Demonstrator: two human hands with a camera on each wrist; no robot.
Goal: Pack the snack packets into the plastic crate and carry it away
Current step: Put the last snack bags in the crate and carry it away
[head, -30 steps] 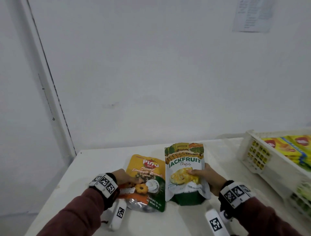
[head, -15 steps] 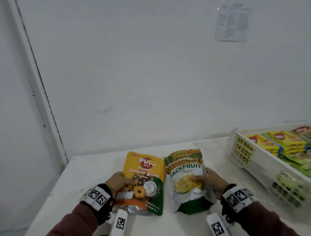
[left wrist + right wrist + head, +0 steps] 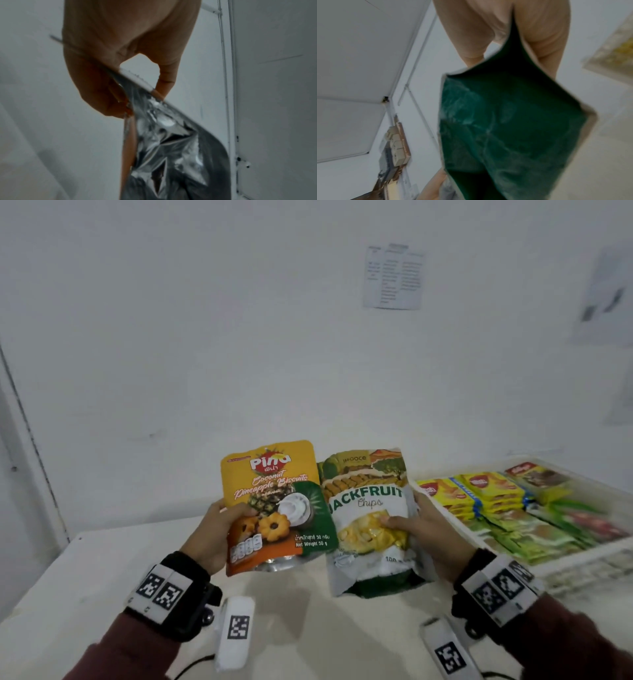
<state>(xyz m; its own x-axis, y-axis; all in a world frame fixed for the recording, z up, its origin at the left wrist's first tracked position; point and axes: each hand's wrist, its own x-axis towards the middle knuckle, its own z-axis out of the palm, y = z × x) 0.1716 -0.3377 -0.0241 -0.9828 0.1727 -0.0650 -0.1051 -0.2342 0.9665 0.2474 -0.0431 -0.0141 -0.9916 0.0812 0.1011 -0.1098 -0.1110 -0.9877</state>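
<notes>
My left hand (image 3: 219, 532) grips an orange pineapple biscuit pouch (image 3: 274, 501) by its left edge, lifted off the white table (image 3: 85, 573). The left wrist view shows that hand (image 3: 142, 94) pinching the pouch's silver underside (image 3: 171, 146). My right hand (image 3: 414, 529) holds a white and green jackfruit chips pouch (image 3: 366, 508) upright, thumb across its front. In the right wrist view the jackfruit pouch's green base (image 3: 513, 128) fills the frame below my palm. The white plastic crate (image 3: 582, 566) stands to the right, holding several yellow and green snack packets (image 3: 496, 501).
A white wall stands close behind the table, with a paper sheet (image 3: 394, 277) taped to it. A door frame (image 3: 27, 422) runs down the left. The table's left edge drops off near my left forearm.
Both hands have lifted their pouches off the table and raised them upright. The view has swung right, bringing more of the crate into sight.
</notes>
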